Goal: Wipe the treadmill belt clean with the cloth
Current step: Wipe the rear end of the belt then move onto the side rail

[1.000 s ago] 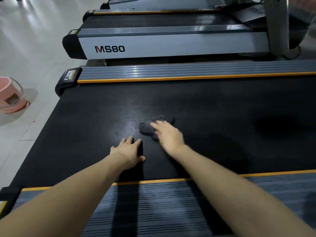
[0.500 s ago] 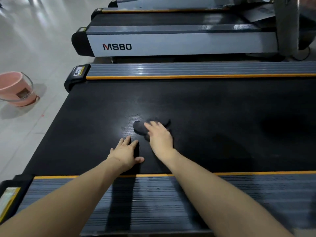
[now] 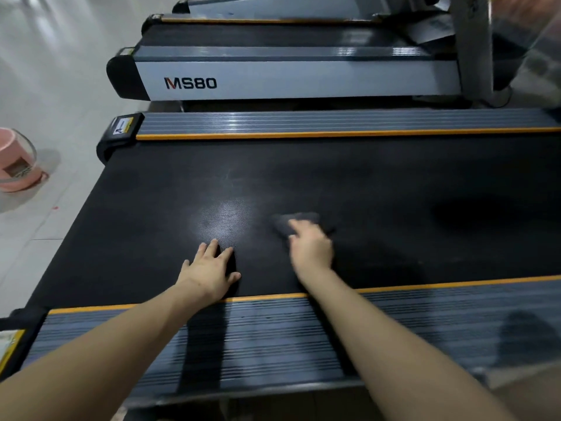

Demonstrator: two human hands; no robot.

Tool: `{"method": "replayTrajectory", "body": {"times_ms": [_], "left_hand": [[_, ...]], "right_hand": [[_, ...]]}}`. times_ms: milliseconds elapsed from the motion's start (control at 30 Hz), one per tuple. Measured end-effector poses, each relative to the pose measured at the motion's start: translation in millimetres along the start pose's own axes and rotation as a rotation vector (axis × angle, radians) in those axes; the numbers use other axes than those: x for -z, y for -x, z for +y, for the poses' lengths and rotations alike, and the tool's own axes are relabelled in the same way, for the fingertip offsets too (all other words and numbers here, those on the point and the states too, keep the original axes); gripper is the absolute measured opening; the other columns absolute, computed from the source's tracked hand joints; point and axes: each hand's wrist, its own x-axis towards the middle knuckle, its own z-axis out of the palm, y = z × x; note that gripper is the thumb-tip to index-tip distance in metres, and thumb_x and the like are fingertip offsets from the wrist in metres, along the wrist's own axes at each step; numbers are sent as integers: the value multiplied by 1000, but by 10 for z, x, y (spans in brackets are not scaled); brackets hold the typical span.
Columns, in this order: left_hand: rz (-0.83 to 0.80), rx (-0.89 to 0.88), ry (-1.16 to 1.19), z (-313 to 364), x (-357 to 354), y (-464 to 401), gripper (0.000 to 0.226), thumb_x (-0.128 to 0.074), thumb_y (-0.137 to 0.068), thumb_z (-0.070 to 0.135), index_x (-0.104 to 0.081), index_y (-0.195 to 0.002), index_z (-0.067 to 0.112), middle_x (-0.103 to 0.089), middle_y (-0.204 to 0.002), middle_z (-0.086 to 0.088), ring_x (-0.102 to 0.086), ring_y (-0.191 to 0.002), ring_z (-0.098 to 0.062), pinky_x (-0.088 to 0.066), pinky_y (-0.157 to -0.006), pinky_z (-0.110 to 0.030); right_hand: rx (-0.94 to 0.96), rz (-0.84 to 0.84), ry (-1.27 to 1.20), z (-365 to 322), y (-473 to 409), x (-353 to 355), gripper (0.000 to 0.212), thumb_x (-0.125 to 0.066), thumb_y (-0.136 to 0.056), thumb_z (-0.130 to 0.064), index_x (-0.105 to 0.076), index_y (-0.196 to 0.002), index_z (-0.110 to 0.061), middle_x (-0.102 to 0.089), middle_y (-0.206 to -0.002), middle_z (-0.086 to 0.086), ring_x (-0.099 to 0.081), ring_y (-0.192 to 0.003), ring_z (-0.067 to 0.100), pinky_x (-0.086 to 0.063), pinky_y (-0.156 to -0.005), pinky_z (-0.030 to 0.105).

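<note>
Head view, looking down across a treadmill. Dark grey crumpled cloth [image 3: 296,223] lies on the black textured treadmill belt [image 3: 394,183], about midway between the belt's near and far edges. Right hand [image 3: 309,249] lies palm-down on the near part of the cloth, fingers extended and pressing it onto the belt; the hand is motion-blurred, so finer finger detail cannot be told. Left hand [image 3: 209,271] rests flat on the belt near its near edge, fingers spread wide and holding nothing, well to the left of the cloth. A pale sheen on the belt [image 3: 223,218] sits just beyond the left fingertips. Grey ribbed side rail with orange trim [image 3: 425,323] runs along the belt's near edge under both forearms; a matching far rail [image 3: 334,124] borders the far edge. Beyond stands a second treadmill marked "MS80" [image 3: 273,82]. A pink plastic bucket [image 3: 16,164] sits on the pale tiled floor [image 3: 45,71] off the belt's left end.
</note>
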Motion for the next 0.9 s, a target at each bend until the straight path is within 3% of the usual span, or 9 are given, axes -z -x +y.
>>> {"method": "replayTrajectory", "body": {"times_ms": [100,167,267,367,500,667,767,833,900], "left_hand": [[-8,35,25,-13,-39,24,69,-45,-100,58,-20,-160,33,0,-171,-3,0,-157,-28,-22,-122,-58],[-2,32,26,-18,-84,29,70,-45,-100,58,-19,-160,32,-1,-171,-3,0,-157,-28,-23,-122,-57],[17,34,45,9,-141,66,68,-43,-101,56,-20,-160,31,-2,-171,-4,1,-157,-28,-20,-123,-56],[26,39,107,76,-185,146,66,-42,-102,55,-21,-160,30,-2,-171,-4,2,-157,-29,-16,-124,-54],[67,19,52,72,-260,222,63,-35,-104,55,-22,-160,29,-4,-171,-4,1,-157,-30,-13,-125,-51],[69,38,65,141,-269,203,63,-32,-104,57,-24,-160,30,-3,-172,-3,2,-157,-31,-10,-126,-51],[103,-21,27,232,-306,224,59,-32,-105,51,-26,-159,29,-4,-171,-4,1,-157,-30,-10,-126,-51],[107,-46,22,270,-327,254,56,-29,-107,48,-26,-159,29,-3,-171,-4,3,-157,-29,-8,-126,-50],[109,-43,7,257,-339,282,56,-24,-107,48,-22,-160,32,-2,-172,-3,5,-157,-29,-6,-126,-50]], "right_hand": [[245,-155,26,-426,228,-206,40,-57,-95,-24,-56,-133,-35,-53,-142,-7,-46,-133,23,-42,-102,37],[324,-183,14,-260,122,-103,41,-56,-96,-26,-54,-135,-37,-51,-145,-9,-43,-136,19,-38,-106,35],[220,-139,45,395,-64,246,41,-59,-94,-26,-57,-135,-33,-55,-141,-5,-47,-131,20,-34,-109,28],[-18,6,100,1062,-207,699,40,-59,-93,-33,-57,-133,-37,-59,-127,3,-53,-112,26,-41,-96,31],[-196,8,59,873,-102,756,40,-51,-92,-28,-58,-131,-34,-58,-128,13,-54,-116,35,-43,-96,39],[112,-99,47,-204,414,88,30,-56,-94,-25,-62,-123,-30,-61,-121,-1,-52,-104,26,-44,-94,34],[315,-178,45,-236,431,158,33,-59,-94,-33,-60,-127,-37,-62,-128,-11,-48,-110,23,-49,-90,37],[330,-184,100,75,294,356,36,-60,-93,-35,-60,-129,-39,-60,-131,-12,-50,-111,23,-47,-92,35],[149,-131,174,543,98,598,37,-59,-92,-39,-59,-129,-42,-59,-128,-5,-54,-108,23,-46,-91,31]]}}
